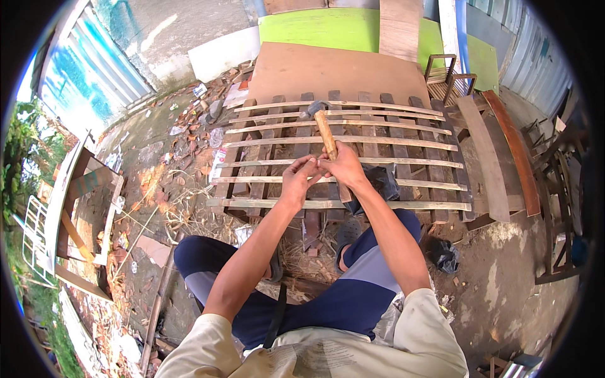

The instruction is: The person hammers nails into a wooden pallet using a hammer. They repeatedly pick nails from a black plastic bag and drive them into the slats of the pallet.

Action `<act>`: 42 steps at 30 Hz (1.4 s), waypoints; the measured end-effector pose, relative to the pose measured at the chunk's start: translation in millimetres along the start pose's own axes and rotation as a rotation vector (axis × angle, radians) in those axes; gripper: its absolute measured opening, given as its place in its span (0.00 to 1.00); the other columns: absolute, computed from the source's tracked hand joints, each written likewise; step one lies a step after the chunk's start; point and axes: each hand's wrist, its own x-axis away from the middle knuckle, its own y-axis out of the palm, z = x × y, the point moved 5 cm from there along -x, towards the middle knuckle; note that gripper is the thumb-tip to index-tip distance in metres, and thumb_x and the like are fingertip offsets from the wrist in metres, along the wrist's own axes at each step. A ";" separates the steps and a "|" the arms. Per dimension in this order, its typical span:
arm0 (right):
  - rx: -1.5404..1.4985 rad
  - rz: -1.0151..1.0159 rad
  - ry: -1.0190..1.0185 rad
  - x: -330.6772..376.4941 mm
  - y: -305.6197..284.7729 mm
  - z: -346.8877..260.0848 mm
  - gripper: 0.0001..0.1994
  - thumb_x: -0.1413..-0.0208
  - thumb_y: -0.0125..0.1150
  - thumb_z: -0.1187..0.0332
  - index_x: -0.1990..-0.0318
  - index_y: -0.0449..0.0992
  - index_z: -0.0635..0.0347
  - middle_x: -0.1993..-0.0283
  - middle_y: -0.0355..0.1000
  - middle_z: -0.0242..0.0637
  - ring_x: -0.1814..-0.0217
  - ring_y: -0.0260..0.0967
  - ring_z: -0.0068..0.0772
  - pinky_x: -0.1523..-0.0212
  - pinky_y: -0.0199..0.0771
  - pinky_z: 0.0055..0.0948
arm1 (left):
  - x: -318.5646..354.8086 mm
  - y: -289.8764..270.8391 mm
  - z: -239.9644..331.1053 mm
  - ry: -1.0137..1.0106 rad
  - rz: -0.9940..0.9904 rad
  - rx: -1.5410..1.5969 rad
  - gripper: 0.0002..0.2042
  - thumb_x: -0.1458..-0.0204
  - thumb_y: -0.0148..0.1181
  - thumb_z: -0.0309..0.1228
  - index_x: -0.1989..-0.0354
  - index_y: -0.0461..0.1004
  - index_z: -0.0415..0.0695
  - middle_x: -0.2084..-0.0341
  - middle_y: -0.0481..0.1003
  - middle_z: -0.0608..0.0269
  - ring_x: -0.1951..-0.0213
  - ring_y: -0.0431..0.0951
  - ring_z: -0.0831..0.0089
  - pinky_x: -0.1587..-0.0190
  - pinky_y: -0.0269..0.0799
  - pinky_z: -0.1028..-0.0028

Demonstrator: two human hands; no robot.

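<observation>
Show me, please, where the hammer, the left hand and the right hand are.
Hammer [326,133]: head view, on the wooden handle.
Left hand [297,181]: head view, on the back of the hand.
Right hand [345,167]: head view, on the back of the hand.

The only view is a wide fisheye one from the person's head, facing steeply down and forward. The cream short-sleeved cloth shirt [391,353] is nearest, at the lower edge. The bare left hand [299,180] and bare right hand [344,166] fall near the centre, within arm's reach; the flat lime-green panel [321,26] is far off, near the top.
</observation>
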 end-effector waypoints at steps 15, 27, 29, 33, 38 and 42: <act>0.464 0.433 0.272 111.2 -145.0 -26.2 0.13 0.42 0.65 0.67 0.57 0.72 0.67 0.67 0.77 0.40 0.69 0.79 0.28 0.73 0.79 0.28 | -41.5 68.9 -45.5 0.018 -0.013 -0.077 0.10 0.38 0.60 0.36 0.55 0.74 0.44 0.60 0.78 0.65 0.59 0.79 0.74 0.59 0.74 0.73; 0.766 0.721 0.411 83.2 -294.2 76.8 0.17 0.44 0.64 0.63 0.55 0.73 0.68 0.62 0.78 0.52 0.58 0.79 0.51 0.58 0.77 0.42 | -212.2 176.4 -76.3 0.356 -0.335 -0.845 0.12 0.43 0.61 0.37 0.59 0.78 0.40 0.58 0.80 0.51 0.52 0.79 0.57 0.48 0.71 0.64; 0.730 0.823 0.465 72.0 -321.0 110.6 0.16 0.45 0.64 0.61 0.56 0.74 0.66 0.60 0.78 0.56 0.52 0.76 0.59 0.50 0.73 0.48 | -243.7 188.5 -98.5 0.387 -0.390 -0.986 0.11 0.42 0.60 0.37 0.59 0.78 0.42 0.56 0.80 0.49 0.49 0.78 0.53 0.46 0.71 0.62; 0.736 0.974 0.483 61.9 -373.3 172.1 0.14 0.43 0.62 0.63 0.56 0.71 0.62 0.59 0.78 0.55 0.52 0.76 0.60 0.52 0.73 0.51 | -289.1 227.3 -149.3 0.526 -0.542 -1.113 0.10 0.43 0.60 0.37 0.59 0.78 0.44 0.50 0.78 0.49 0.45 0.76 0.50 0.43 0.70 0.60; 0.785 0.969 0.519 61.4 -404.0 189.9 0.17 0.44 0.63 0.64 0.51 0.66 0.58 0.59 0.77 0.53 0.52 0.74 0.62 0.55 0.71 0.56 | -334.7 259.3 -198.8 0.428 -0.494 -1.430 0.08 0.43 0.60 0.38 0.59 0.79 0.53 0.30 0.61 0.56 0.28 0.54 0.56 0.25 0.41 0.52; 0.781 0.988 0.470 58.1 -417.5 201.6 0.17 0.45 0.65 0.67 0.53 0.65 0.59 0.58 0.76 0.53 0.51 0.73 0.62 0.54 0.70 0.55 | -338.8 274.4 -215.1 0.545 -0.384 -1.349 0.06 0.44 0.62 0.36 0.62 0.80 0.53 0.39 0.68 0.63 0.34 0.61 0.58 0.28 0.46 0.51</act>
